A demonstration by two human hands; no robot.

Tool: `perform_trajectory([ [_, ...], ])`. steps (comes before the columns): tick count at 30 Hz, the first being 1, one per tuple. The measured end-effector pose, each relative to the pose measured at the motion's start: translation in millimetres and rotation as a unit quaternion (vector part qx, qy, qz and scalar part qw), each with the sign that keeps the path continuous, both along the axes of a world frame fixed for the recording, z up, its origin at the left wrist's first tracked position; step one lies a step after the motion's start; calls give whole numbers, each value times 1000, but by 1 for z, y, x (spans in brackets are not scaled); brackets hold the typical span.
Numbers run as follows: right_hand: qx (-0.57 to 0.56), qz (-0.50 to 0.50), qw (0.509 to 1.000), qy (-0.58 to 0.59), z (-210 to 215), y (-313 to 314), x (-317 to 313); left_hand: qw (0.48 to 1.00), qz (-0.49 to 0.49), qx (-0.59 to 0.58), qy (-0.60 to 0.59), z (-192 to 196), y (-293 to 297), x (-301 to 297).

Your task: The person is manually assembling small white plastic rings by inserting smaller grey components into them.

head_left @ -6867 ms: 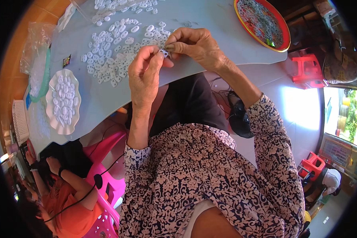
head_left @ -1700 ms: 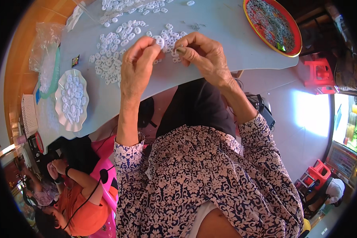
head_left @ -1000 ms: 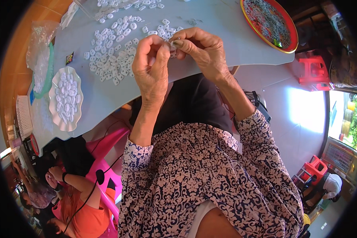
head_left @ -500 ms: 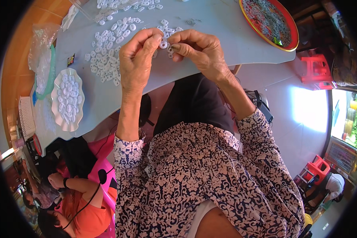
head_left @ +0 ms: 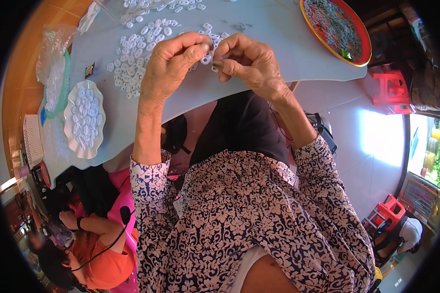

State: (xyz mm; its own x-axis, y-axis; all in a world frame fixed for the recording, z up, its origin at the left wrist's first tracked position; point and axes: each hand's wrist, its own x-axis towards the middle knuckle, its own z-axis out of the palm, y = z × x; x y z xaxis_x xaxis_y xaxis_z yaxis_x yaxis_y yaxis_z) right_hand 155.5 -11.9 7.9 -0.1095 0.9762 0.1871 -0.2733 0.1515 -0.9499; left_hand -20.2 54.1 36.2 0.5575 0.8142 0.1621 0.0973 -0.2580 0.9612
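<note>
My left hand (head_left: 173,63) and my right hand (head_left: 253,63) meet over the near edge of the grey table, fingertips almost touching. Between them is a small white plastic piece (head_left: 207,59) with a hole, pinched at my left thumb and forefinger. The fingers of my right hand are also pinched, right beside that piece; whatever they hold is too small to make out. Loose white plastic pieces (head_left: 132,68) of the same sort lie scattered to the left of my hands, and several more lie just behind the fingertips.
A scalloped white dish (head_left: 69,128) of white pieces stands at the left. Far right is a red tray (head_left: 369,51) of small metal parts. A plastic bag (head_left: 54,49) lies at the left edge. Red stools (head_left: 393,88) stand on the floor; a person in orange (head_left: 107,263) sits lower left.
My left wrist and forearm have swung left while its fingertips shifted slightly right, closer to my right hand. The white piece has moved slightly right and down with them.
</note>
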Motion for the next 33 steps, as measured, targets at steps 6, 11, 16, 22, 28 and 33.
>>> perform_trajectory([
  [6,-7,3,1000,-11,-1,2,1,999,-17,-37,13,-1,5,-3],
  [11,-12,0,1000,-13,0,2,1,998,-15,-59,30,5,4,-2],
  [16,-26,-4,999,-23,0,1,0,999,-20,-45,21,-1,7,-2],
  [22,-26,-11,999,-32,2,1,0,999,-36,-13,27,0,6,-3],
  [28,-25,-5,999,-40,2,1,0,996,-61,19,65,10,7,-2],
  [33,-21,-7,999,-38,1,2,2,991,-92,40,93,16,9,1],
])
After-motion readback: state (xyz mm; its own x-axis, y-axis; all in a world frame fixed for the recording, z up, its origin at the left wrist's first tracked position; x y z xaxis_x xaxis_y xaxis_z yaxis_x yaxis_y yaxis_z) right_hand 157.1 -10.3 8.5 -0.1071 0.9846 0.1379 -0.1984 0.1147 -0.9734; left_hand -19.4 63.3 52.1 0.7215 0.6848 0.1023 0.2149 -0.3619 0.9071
